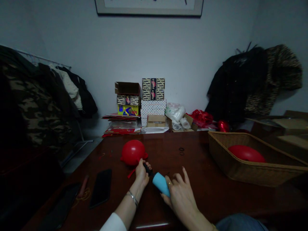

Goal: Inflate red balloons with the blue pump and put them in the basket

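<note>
My left hand (141,174) is closed around the black end of a hand balloon pump, just in front of a red balloon (133,152). The balloon is round with small knob-like bulges at its sides. Whether its neck sits on the pump is hidden by my fingers. The light blue barrel of the balloon pump (161,183) points down to the right, and my right hand (179,192) grips it between thumb and forefinger, with other fingers raised. A thin red strip (131,174) lies beneath the balloon.
At right, a wicker basket (252,176) holds another red balloon (246,153). A dark phone (101,187), a second dark flat object (61,203) and a reddish stick (83,186) with yellowish bands lie at left. Stacked boxes (153,110) stand behind the table.
</note>
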The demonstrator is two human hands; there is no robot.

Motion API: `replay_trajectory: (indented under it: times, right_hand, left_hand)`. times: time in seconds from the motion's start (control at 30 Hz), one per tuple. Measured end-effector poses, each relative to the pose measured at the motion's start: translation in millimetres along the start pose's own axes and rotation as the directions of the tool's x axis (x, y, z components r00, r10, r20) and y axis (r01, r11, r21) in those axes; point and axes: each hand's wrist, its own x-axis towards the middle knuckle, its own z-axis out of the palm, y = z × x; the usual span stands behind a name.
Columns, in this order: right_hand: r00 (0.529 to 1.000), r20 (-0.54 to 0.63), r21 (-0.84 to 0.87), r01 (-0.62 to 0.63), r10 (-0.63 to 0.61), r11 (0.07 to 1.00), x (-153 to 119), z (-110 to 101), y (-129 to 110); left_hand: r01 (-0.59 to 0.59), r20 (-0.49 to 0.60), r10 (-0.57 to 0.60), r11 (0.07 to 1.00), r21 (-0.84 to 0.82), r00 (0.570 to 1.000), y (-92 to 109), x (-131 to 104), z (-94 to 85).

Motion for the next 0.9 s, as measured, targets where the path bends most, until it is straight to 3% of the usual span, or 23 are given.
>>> replay_trajectory:
  times: [0.2, 0.43, 0.7, 0.9]
  right_hand:
    - [0.999, 0.043, -0.002, -0.024, 0.024, 1.0, 10.7, 3.6, -9.2]
    - [0.999, -0.04, 0.039, -0.003, 0.004, 0.999, 2.4, 6.0, -11.3]
    - [0.995, -0.094, 0.122, 0.032, -0.02, 0.992, -31.1, 4.4, 14.1]
    - [0.994, -0.111, 0.134, 0.033, -0.018, 0.99, -43.5, 2.8, 23.2]
  left_hand:
    - [0.006, -0.016, -0.006, 0.999, 0.045, 1.0, -7.4, -3.5, -0.3]
    - [-0.055, -0.012, 0.055, 0.998, 0.039, 0.998, 9.0, 3.9, 1.8]
    - [-0.097, -0.017, 0.097, 0.995, -0.012, 0.995, 42.3, 21.5, -6.8]
    - [-0.076, 0.01, 0.076, 0.997, -0.02, 0.997, 44.2, 19.4, -5.6]
